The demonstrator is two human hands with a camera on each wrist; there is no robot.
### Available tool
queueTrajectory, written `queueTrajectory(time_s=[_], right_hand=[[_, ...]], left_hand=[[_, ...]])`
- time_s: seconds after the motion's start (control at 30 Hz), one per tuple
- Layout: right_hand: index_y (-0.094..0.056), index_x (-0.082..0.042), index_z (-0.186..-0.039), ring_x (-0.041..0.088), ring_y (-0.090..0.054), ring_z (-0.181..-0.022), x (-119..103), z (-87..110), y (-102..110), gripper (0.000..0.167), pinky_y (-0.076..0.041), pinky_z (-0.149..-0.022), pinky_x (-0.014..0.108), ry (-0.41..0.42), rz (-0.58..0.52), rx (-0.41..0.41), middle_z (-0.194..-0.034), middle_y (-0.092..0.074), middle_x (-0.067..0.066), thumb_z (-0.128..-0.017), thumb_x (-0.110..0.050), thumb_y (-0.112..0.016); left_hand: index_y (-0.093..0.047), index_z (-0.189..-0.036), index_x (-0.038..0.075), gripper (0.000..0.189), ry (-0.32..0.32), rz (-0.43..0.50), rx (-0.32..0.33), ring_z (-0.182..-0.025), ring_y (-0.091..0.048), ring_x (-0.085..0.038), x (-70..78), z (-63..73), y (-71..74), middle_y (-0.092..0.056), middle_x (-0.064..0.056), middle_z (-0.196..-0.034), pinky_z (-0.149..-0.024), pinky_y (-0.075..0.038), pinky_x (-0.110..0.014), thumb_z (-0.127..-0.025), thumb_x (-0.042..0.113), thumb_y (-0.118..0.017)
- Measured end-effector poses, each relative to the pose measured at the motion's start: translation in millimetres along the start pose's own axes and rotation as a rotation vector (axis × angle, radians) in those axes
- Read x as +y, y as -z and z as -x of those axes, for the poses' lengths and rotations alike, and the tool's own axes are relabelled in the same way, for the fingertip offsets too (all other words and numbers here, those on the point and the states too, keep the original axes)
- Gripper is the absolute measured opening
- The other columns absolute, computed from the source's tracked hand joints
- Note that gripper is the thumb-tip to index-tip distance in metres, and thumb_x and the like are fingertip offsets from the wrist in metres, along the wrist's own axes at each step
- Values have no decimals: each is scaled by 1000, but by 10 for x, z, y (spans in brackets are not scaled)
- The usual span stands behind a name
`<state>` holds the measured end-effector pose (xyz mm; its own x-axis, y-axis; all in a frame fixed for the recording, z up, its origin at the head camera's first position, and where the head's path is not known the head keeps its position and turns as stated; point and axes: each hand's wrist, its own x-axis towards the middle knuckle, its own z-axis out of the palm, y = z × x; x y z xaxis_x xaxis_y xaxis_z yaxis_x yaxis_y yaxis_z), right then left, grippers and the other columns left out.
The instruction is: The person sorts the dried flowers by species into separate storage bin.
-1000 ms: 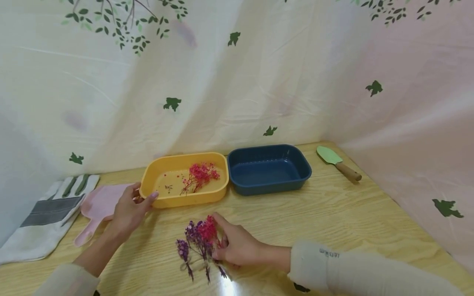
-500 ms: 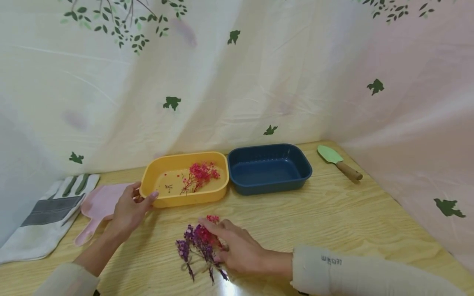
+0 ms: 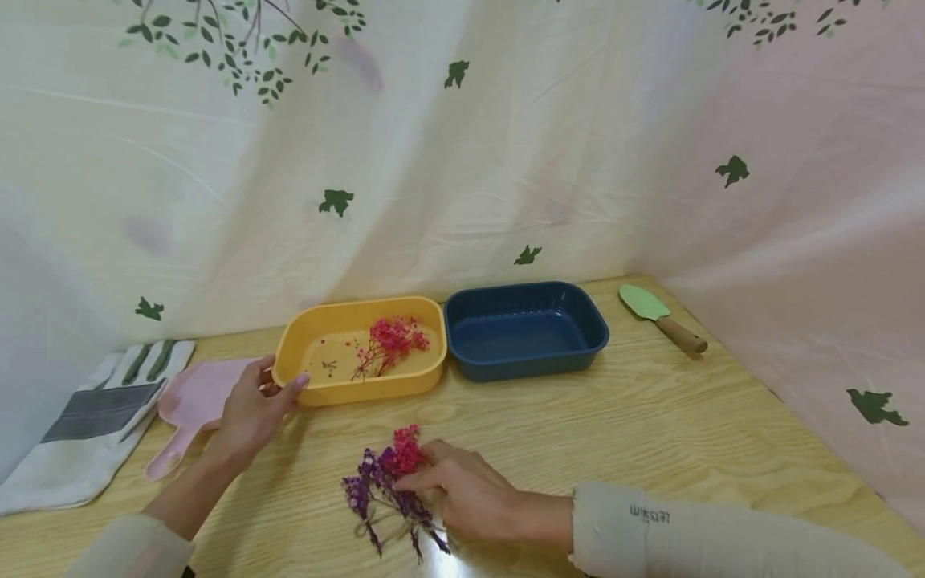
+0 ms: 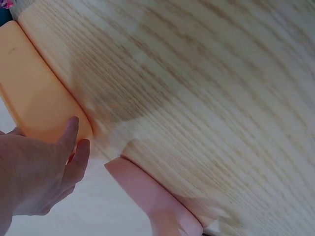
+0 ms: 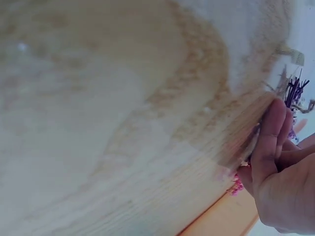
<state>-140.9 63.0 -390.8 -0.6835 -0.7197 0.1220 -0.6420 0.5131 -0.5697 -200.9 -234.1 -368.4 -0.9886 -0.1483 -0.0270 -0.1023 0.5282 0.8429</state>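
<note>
My left hand (image 3: pixel 254 411) holds the left end of a yellow rectangular tray (image 3: pixel 376 391), thumb at the front rim and fingers at the side. In the tray lies a sprig of pink-red dried flowers (image 3: pixel 393 341) with loose bits. My right hand (image 3: pixel 470 491) is low over the table in front of the tray, its thumb and fingers pinching at a bunch of dried flowers. This bunch has pink-red blooms (image 3: pixel 406 451) and purple sprigs (image 3: pixel 357 491), stems pointing toward me. The right wrist view shows curled fingers (image 5: pixel 270 140), with purple stems (image 5: pixel 297 90) beyond; the exact grip is partly hidden.
A dark blue tray (image 3: pixel 527 368) stands against the yellow one's right side. Farther right lies a green trowel (image 3: pixel 661 315) with a wooden handle. A pink dustpan-like scoop (image 3: pixel 189 401) and a white-grey cloth (image 3: pixel 87 437) lie left. A printed curtain (image 3: pixel 405 160) hangs behind.
My right hand's thumb and fingers have shifted on the dried flowers, and the bunch has moved slightly toward me. The left hand and the yellow tray stay in place.
</note>
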Motion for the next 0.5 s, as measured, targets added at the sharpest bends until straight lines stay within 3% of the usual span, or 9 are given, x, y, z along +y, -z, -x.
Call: queueTrajectory(time_s=[0.23,0.37,0.47,0.5], right_hand=[[-57,-32,-134,6,-48,-64,-65,12,47,81,-37,-41,17,-99,53,-117,-125,-53,8,-71,18,-60],[-54,-26,-138,10,-59,-81,-62,14,78,79,-42,-48,15,-89,65,-104,-130,-52,9,-73,19,-55],[-58,-20,-134,10,-57,-94,-51,15,112,75,-45,-57,14,-80,39,-56,-123,-53,5,-71,20,-51],[-60,-18,-132,8,-57,-87,-46,14,124,73,-46,-57,14,-81,18,-42,-118,-53,4,-71,21,-50]], left_hand=[[-16,-149,-6,81,9,-7,-7,-121,-46,-38,3,3,2,-33,-34,-143,-78,-56,-22,-96,39,-57],[-15,-149,-6,82,14,-3,-12,-122,-46,-39,5,1,4,-32,-34,-144,-80,-56,-24,-95,40,-57],[-15,-149,-6,82,13,12,-15,-121,-47,-39,3,-1,7,-33,-34,-143,-81,-56,-26,-96,39,-57],[-16,-149,-6,81,13,14,-15,-121,-47,-39,2,0,8,-33,-34,-143,-81,-56,-26,-96,38,-58]])
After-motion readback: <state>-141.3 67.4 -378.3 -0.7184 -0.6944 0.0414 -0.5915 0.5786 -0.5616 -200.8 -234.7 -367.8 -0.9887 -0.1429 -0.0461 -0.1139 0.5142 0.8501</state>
